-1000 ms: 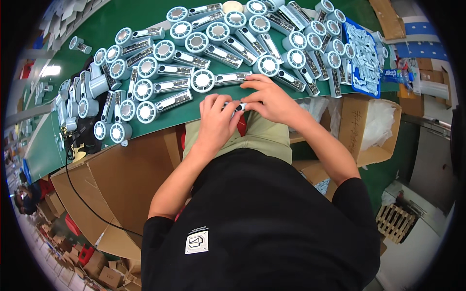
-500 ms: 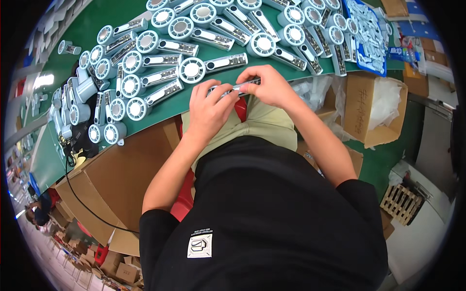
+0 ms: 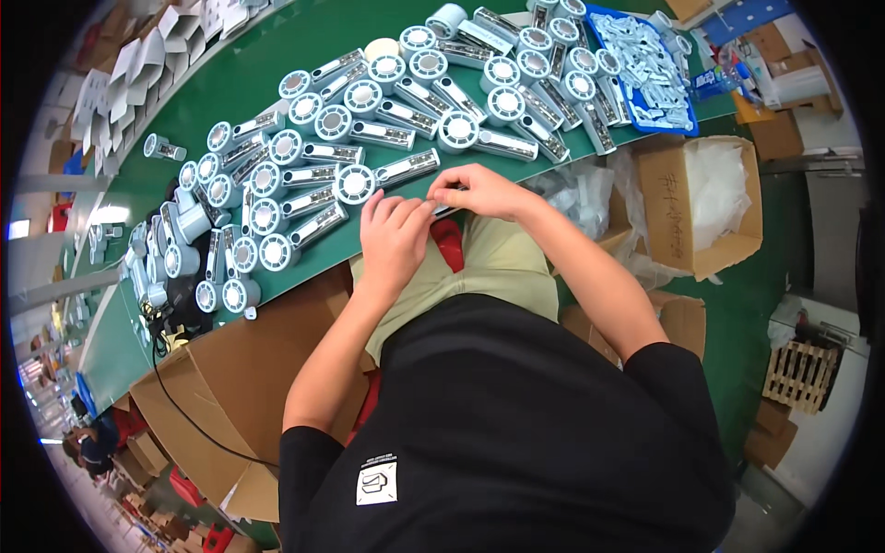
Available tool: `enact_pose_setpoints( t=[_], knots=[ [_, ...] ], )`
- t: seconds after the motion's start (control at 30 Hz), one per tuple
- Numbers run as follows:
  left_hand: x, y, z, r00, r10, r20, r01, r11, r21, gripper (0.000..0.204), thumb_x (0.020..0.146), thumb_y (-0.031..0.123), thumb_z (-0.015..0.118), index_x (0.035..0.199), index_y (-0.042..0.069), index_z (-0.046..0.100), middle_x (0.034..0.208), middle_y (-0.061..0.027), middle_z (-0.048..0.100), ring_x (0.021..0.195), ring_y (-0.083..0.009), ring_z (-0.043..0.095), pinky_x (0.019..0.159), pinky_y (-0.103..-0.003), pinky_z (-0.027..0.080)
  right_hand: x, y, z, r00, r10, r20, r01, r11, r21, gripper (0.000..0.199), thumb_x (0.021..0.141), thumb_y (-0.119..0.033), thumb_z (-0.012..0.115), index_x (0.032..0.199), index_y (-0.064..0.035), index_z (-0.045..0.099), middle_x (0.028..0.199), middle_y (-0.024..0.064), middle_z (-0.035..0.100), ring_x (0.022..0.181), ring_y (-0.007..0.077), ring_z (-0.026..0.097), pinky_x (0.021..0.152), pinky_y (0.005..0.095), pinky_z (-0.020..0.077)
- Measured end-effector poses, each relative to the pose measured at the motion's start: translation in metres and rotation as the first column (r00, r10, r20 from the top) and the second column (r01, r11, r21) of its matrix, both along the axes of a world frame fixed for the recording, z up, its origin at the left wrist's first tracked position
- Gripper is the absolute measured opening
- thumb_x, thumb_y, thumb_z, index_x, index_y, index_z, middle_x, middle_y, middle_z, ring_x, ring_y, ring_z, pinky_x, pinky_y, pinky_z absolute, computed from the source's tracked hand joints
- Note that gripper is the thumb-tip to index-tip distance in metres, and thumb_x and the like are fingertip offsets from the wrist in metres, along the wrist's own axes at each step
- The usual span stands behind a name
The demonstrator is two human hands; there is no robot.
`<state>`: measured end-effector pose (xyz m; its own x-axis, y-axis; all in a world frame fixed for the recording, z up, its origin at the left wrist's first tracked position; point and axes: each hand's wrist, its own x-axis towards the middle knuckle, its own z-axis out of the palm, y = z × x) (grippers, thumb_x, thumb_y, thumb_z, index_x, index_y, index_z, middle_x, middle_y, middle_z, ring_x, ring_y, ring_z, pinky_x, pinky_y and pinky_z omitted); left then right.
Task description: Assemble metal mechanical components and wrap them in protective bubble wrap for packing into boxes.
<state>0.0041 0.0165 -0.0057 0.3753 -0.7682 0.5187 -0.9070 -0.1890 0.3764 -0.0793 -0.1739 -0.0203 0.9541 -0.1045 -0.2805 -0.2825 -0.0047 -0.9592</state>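
My left hand [image 3: 395, 235] and my right hand [image 3: 479, 192] meet at the near edge of the green table [image 3: 277, 55], both pinching one small dark and silver part [image 3: 446, 208] between the fingertips. Most of that part is hidden by my fingers. Just beyond my hands lies a grey hand-held fan with a round white head [image 3: 383, 175], one of several such fans [image 3: 359, 120] laid in rows across the table. My lap in pale trousers is right below the hands.
A blue tray of small white parts [image 3: 645, 60] sits at the table's far right. An open cardboard box with plastic bags [image 3: 705, 198] stands to my right, another large box [image 3: 221, 369] to my left. A black cable [image 3: 184, 405] runs across it.
My hands have stayed together on the small part at the table edge. The view has shifted, so the rows of fans sit a little lower and nearer the middle of the picture.
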Motion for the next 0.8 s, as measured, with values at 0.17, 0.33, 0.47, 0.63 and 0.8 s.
enact_pose_setpoints(
  t=[0.17, 0.33, 0.47, 0.63, 0.8],
  knots=[
    [0.003, -0.001, -0.017, 1.0, 0.009, 0.002, -0.009, 0.999, -0.051, 0.028, 0.075, 0.004, 0.073, 0.1, 0.008, 0.064, 0.096, 0.001, 0.066, 0.088, -0.0215, 0.059, 0.091, -0.04, 0.049, 0.003, 0.005, 0.001, 1.0, 0.02, -0.003, -0.02, 0.992, -0.128, 0.016, 0.082, -0.002, 0.066, 0.097, -0.0031, 0.069, 0.086, 0.0021, 0.068, 0.074, 0.0099, 0.055, 0.07, 0.0242, 0.0461],
    [0.007, -0.003, -0.014, 0.999, -0.024, -0.049, 0.022, 0.999, -0.047, 0.028, 0.075, 0.003, 0.073, 0.101, 0.007, 0.062, 0.093, -0.0005, 0.065, 0.083, -0.021, 0.06, 0.092, -0.041, 0.05, 0.005, 0.007, -0.001, 1.0, -0.007, -0.009, 0.006, 0.998, -0.061, 0.014, 0.082, -0.002, 0.066, 0.096, -0.0036, 0.069, 0.084, 0.0027, 0.068, 0.073, 0.0112, 0.055, 0.07, 0.0248, 0.0459],
    [0.007, 0.0, -0.013, 1.0, -0.023, -0.021, 0.023, 1.0, -0.008, 0.025, 0.078, 0.008, 0.071, 0.1, 0.007, 0.061, 0.101, -0.0031, 0.063, 0.089, -0.0239, 0.058, 0.092, -0.043, 0.049, 0.008, 0.007, 0.005, 0.998, 0.007, -0.059, -0.017, 0.986, -0.164, 0.011, 0.082, -0.002, 0.066, 0.093, -0.0025, 0.068, 0.086, 0.0048, 0.067, 0.076, 0.0138, 0.057, 0.073, 0.0261, 0.0468],
    [-0.003, 0.013, -0.005, 0.992, 0.053, -0.117, -0.033, 0.986, 0.162, 0.03, 0.077, 0.01, 0.074, 0.103, 0.004, 0.062, 0.11, -0.0078, 0.06, 0.092, -0.0265, 0.058, 0.088, -0.042, 0.05, -0.011, 0.018, -0.018, 0.912, -0.126, 0.391, 0.241, 0.935, -0.26, 0.01, 0.081, 0.0, 0.064, 0.091, -0.0021, 0.066, 0.086, 0.0064, 0.067, 0.077, 0.0174, 0.058, 0.075, 0.0284, 0.047],
    [-0.029, 0.01, 0.013, 0.669, 0.116, -0.734, -0.103, 0.993, 0.062, 0.043, 0.073, 0.013, 0.079, 0.11, 0.003, 0.061, 0.115, -0.0128, 0.057, 0.094, -0.0293, 0.056, 0.084, -0.041, 0.049, -0.062, 0.083, -0.061, 0.61, -0.759, 0.229, 0.762, 0.641, 0.093, 0.018, 0.089, -0.011, 0.052, 0.091, -0.0001, 0.066, 0.082, 0.0073, 0.065, 0.073, 0.019, 0.057, 0.073, 0.028, 0.0451]
  ],
)
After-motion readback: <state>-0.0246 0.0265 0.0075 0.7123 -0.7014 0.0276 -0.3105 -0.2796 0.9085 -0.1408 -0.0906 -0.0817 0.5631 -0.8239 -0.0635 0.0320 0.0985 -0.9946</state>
